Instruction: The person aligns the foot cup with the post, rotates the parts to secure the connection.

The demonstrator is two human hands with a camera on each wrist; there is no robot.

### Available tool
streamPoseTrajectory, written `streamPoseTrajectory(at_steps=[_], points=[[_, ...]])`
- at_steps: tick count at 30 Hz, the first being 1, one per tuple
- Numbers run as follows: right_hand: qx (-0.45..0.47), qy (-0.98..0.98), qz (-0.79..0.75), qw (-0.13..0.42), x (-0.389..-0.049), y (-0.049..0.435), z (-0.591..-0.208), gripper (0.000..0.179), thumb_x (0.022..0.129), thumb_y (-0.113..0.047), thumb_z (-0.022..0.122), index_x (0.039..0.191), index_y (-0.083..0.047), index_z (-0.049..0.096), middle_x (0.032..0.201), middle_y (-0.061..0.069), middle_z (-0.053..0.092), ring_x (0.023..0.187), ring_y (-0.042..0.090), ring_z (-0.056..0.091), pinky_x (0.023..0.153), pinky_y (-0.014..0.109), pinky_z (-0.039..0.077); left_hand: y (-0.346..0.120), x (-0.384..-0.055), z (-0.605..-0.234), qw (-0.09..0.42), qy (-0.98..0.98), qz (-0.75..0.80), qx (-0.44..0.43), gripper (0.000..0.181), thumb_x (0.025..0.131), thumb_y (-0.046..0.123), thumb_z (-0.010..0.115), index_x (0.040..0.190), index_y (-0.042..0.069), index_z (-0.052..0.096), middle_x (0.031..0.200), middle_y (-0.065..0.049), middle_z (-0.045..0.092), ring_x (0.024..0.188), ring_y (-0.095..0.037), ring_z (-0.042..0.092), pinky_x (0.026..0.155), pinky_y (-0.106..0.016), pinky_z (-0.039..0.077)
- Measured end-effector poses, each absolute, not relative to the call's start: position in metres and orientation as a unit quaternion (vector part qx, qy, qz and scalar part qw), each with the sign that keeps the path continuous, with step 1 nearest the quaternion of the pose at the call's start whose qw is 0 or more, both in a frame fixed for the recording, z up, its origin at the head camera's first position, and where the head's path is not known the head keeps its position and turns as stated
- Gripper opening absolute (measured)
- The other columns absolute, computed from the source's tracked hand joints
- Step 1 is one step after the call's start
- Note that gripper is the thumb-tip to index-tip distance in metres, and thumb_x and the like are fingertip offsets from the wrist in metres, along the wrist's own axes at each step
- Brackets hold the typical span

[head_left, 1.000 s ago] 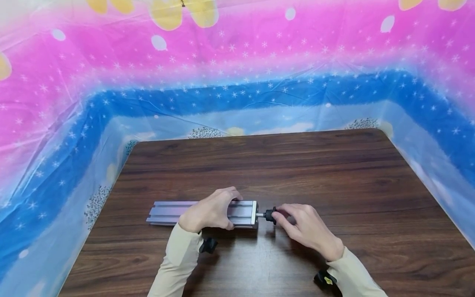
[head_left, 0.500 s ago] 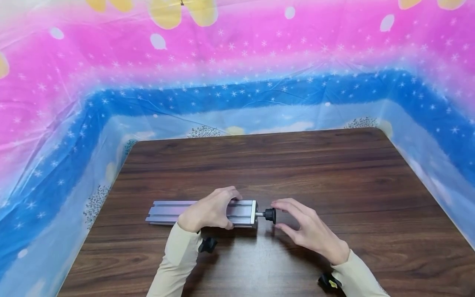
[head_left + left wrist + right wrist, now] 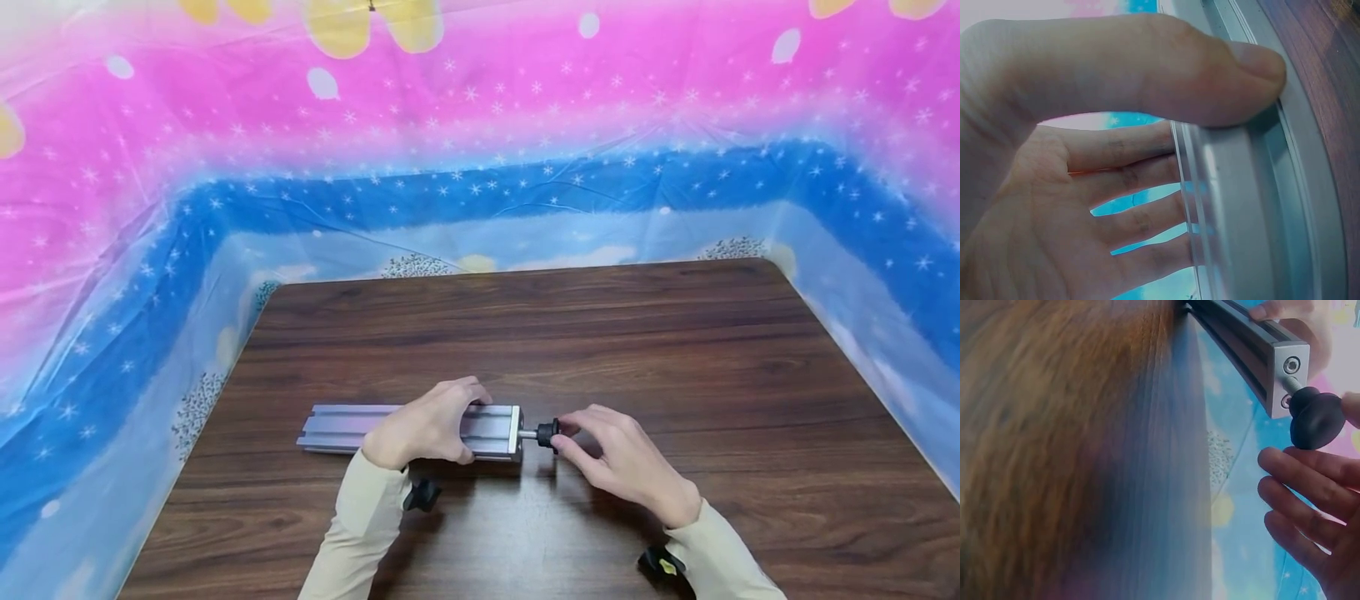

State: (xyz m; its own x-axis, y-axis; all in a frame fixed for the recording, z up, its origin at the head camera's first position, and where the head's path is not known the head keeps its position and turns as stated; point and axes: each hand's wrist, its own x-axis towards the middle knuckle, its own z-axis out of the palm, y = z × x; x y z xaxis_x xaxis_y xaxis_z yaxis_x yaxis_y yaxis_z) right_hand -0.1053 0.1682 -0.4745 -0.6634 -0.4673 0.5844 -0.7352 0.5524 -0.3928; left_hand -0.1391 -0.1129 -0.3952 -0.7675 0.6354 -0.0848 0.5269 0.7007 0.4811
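Observation:
A silver aluminium extrusion (image 3: 341, 427) with slotted sides lies lengthwise across the wooden table. My left hand (image 3: 423, 425) grips it near its right end, thumb on the near side and fingers over the far side. In the left wrist view, the thumb presses along the profile's slot (image 3: 1291, 187). A metal end plate (image 3: 1280, 394) with screws caps the right end. From it sticks out a thin metal stud (image 3: 528, 434) carrying a black leveling foot (image 3: 548, 434). My right hand (image 3: 630, 467) pinches the foot's rim between thumb and forefinger; its other fingers stay spread below in the right wrist view.
The dark wood-grain table (image 3: 525, 333) reaches back to a pink and blue patterned cloth (image 3: 480, 192) hanging around it. Black wrist-worn devices sit under the left sleeve (image 3: 367, 517) and the right sleeve (image 3: 720, 550).
Half a second ago my right fingers were spread apart off the leveling foot; now they have closed on its rim again. My left hand and the extrusion have stayed in place.

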Motion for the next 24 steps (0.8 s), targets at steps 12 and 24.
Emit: streamPoseTrajectory(at_steps=[12,24], points=[[0.319,-0.873,0.327,0.171,-0.1014,0.1667,-0.4710,0.009,0.096,-0.023,0.067,0.102,-0.016,0.070,0.087,-0.006,0.070,0.075,0.001,0.063,0.068,0.023,0.054,-0.1128,-0.1392,-0.3952,0.116,0.913,0.216,0.326,0.063,0.062,0.004,0.088,0.120,-0.001,0.064,0.114,-0.008,0.065,0.103,-0.024,0.060,0.093,-0.039,0.052],[0.420,-0.805,0.345,0.239,-0.1049,0.1680,-0.4725,0.054,0.077,-0.011,0.085,0.125,0.001,0.064,0.118,0.010,0.070,0.109,0.021,0.067,0.102,0.018,0.046,-0.1120,-0.1394,-0.3929,0.124,0.918,0.216,0.309,0.063,0.063,0.005,0.089,0.121,0.001,0.063,0.115,-0.007,0.065,0.105,-0.024,0.060,0.095,-0.040,0.051]])
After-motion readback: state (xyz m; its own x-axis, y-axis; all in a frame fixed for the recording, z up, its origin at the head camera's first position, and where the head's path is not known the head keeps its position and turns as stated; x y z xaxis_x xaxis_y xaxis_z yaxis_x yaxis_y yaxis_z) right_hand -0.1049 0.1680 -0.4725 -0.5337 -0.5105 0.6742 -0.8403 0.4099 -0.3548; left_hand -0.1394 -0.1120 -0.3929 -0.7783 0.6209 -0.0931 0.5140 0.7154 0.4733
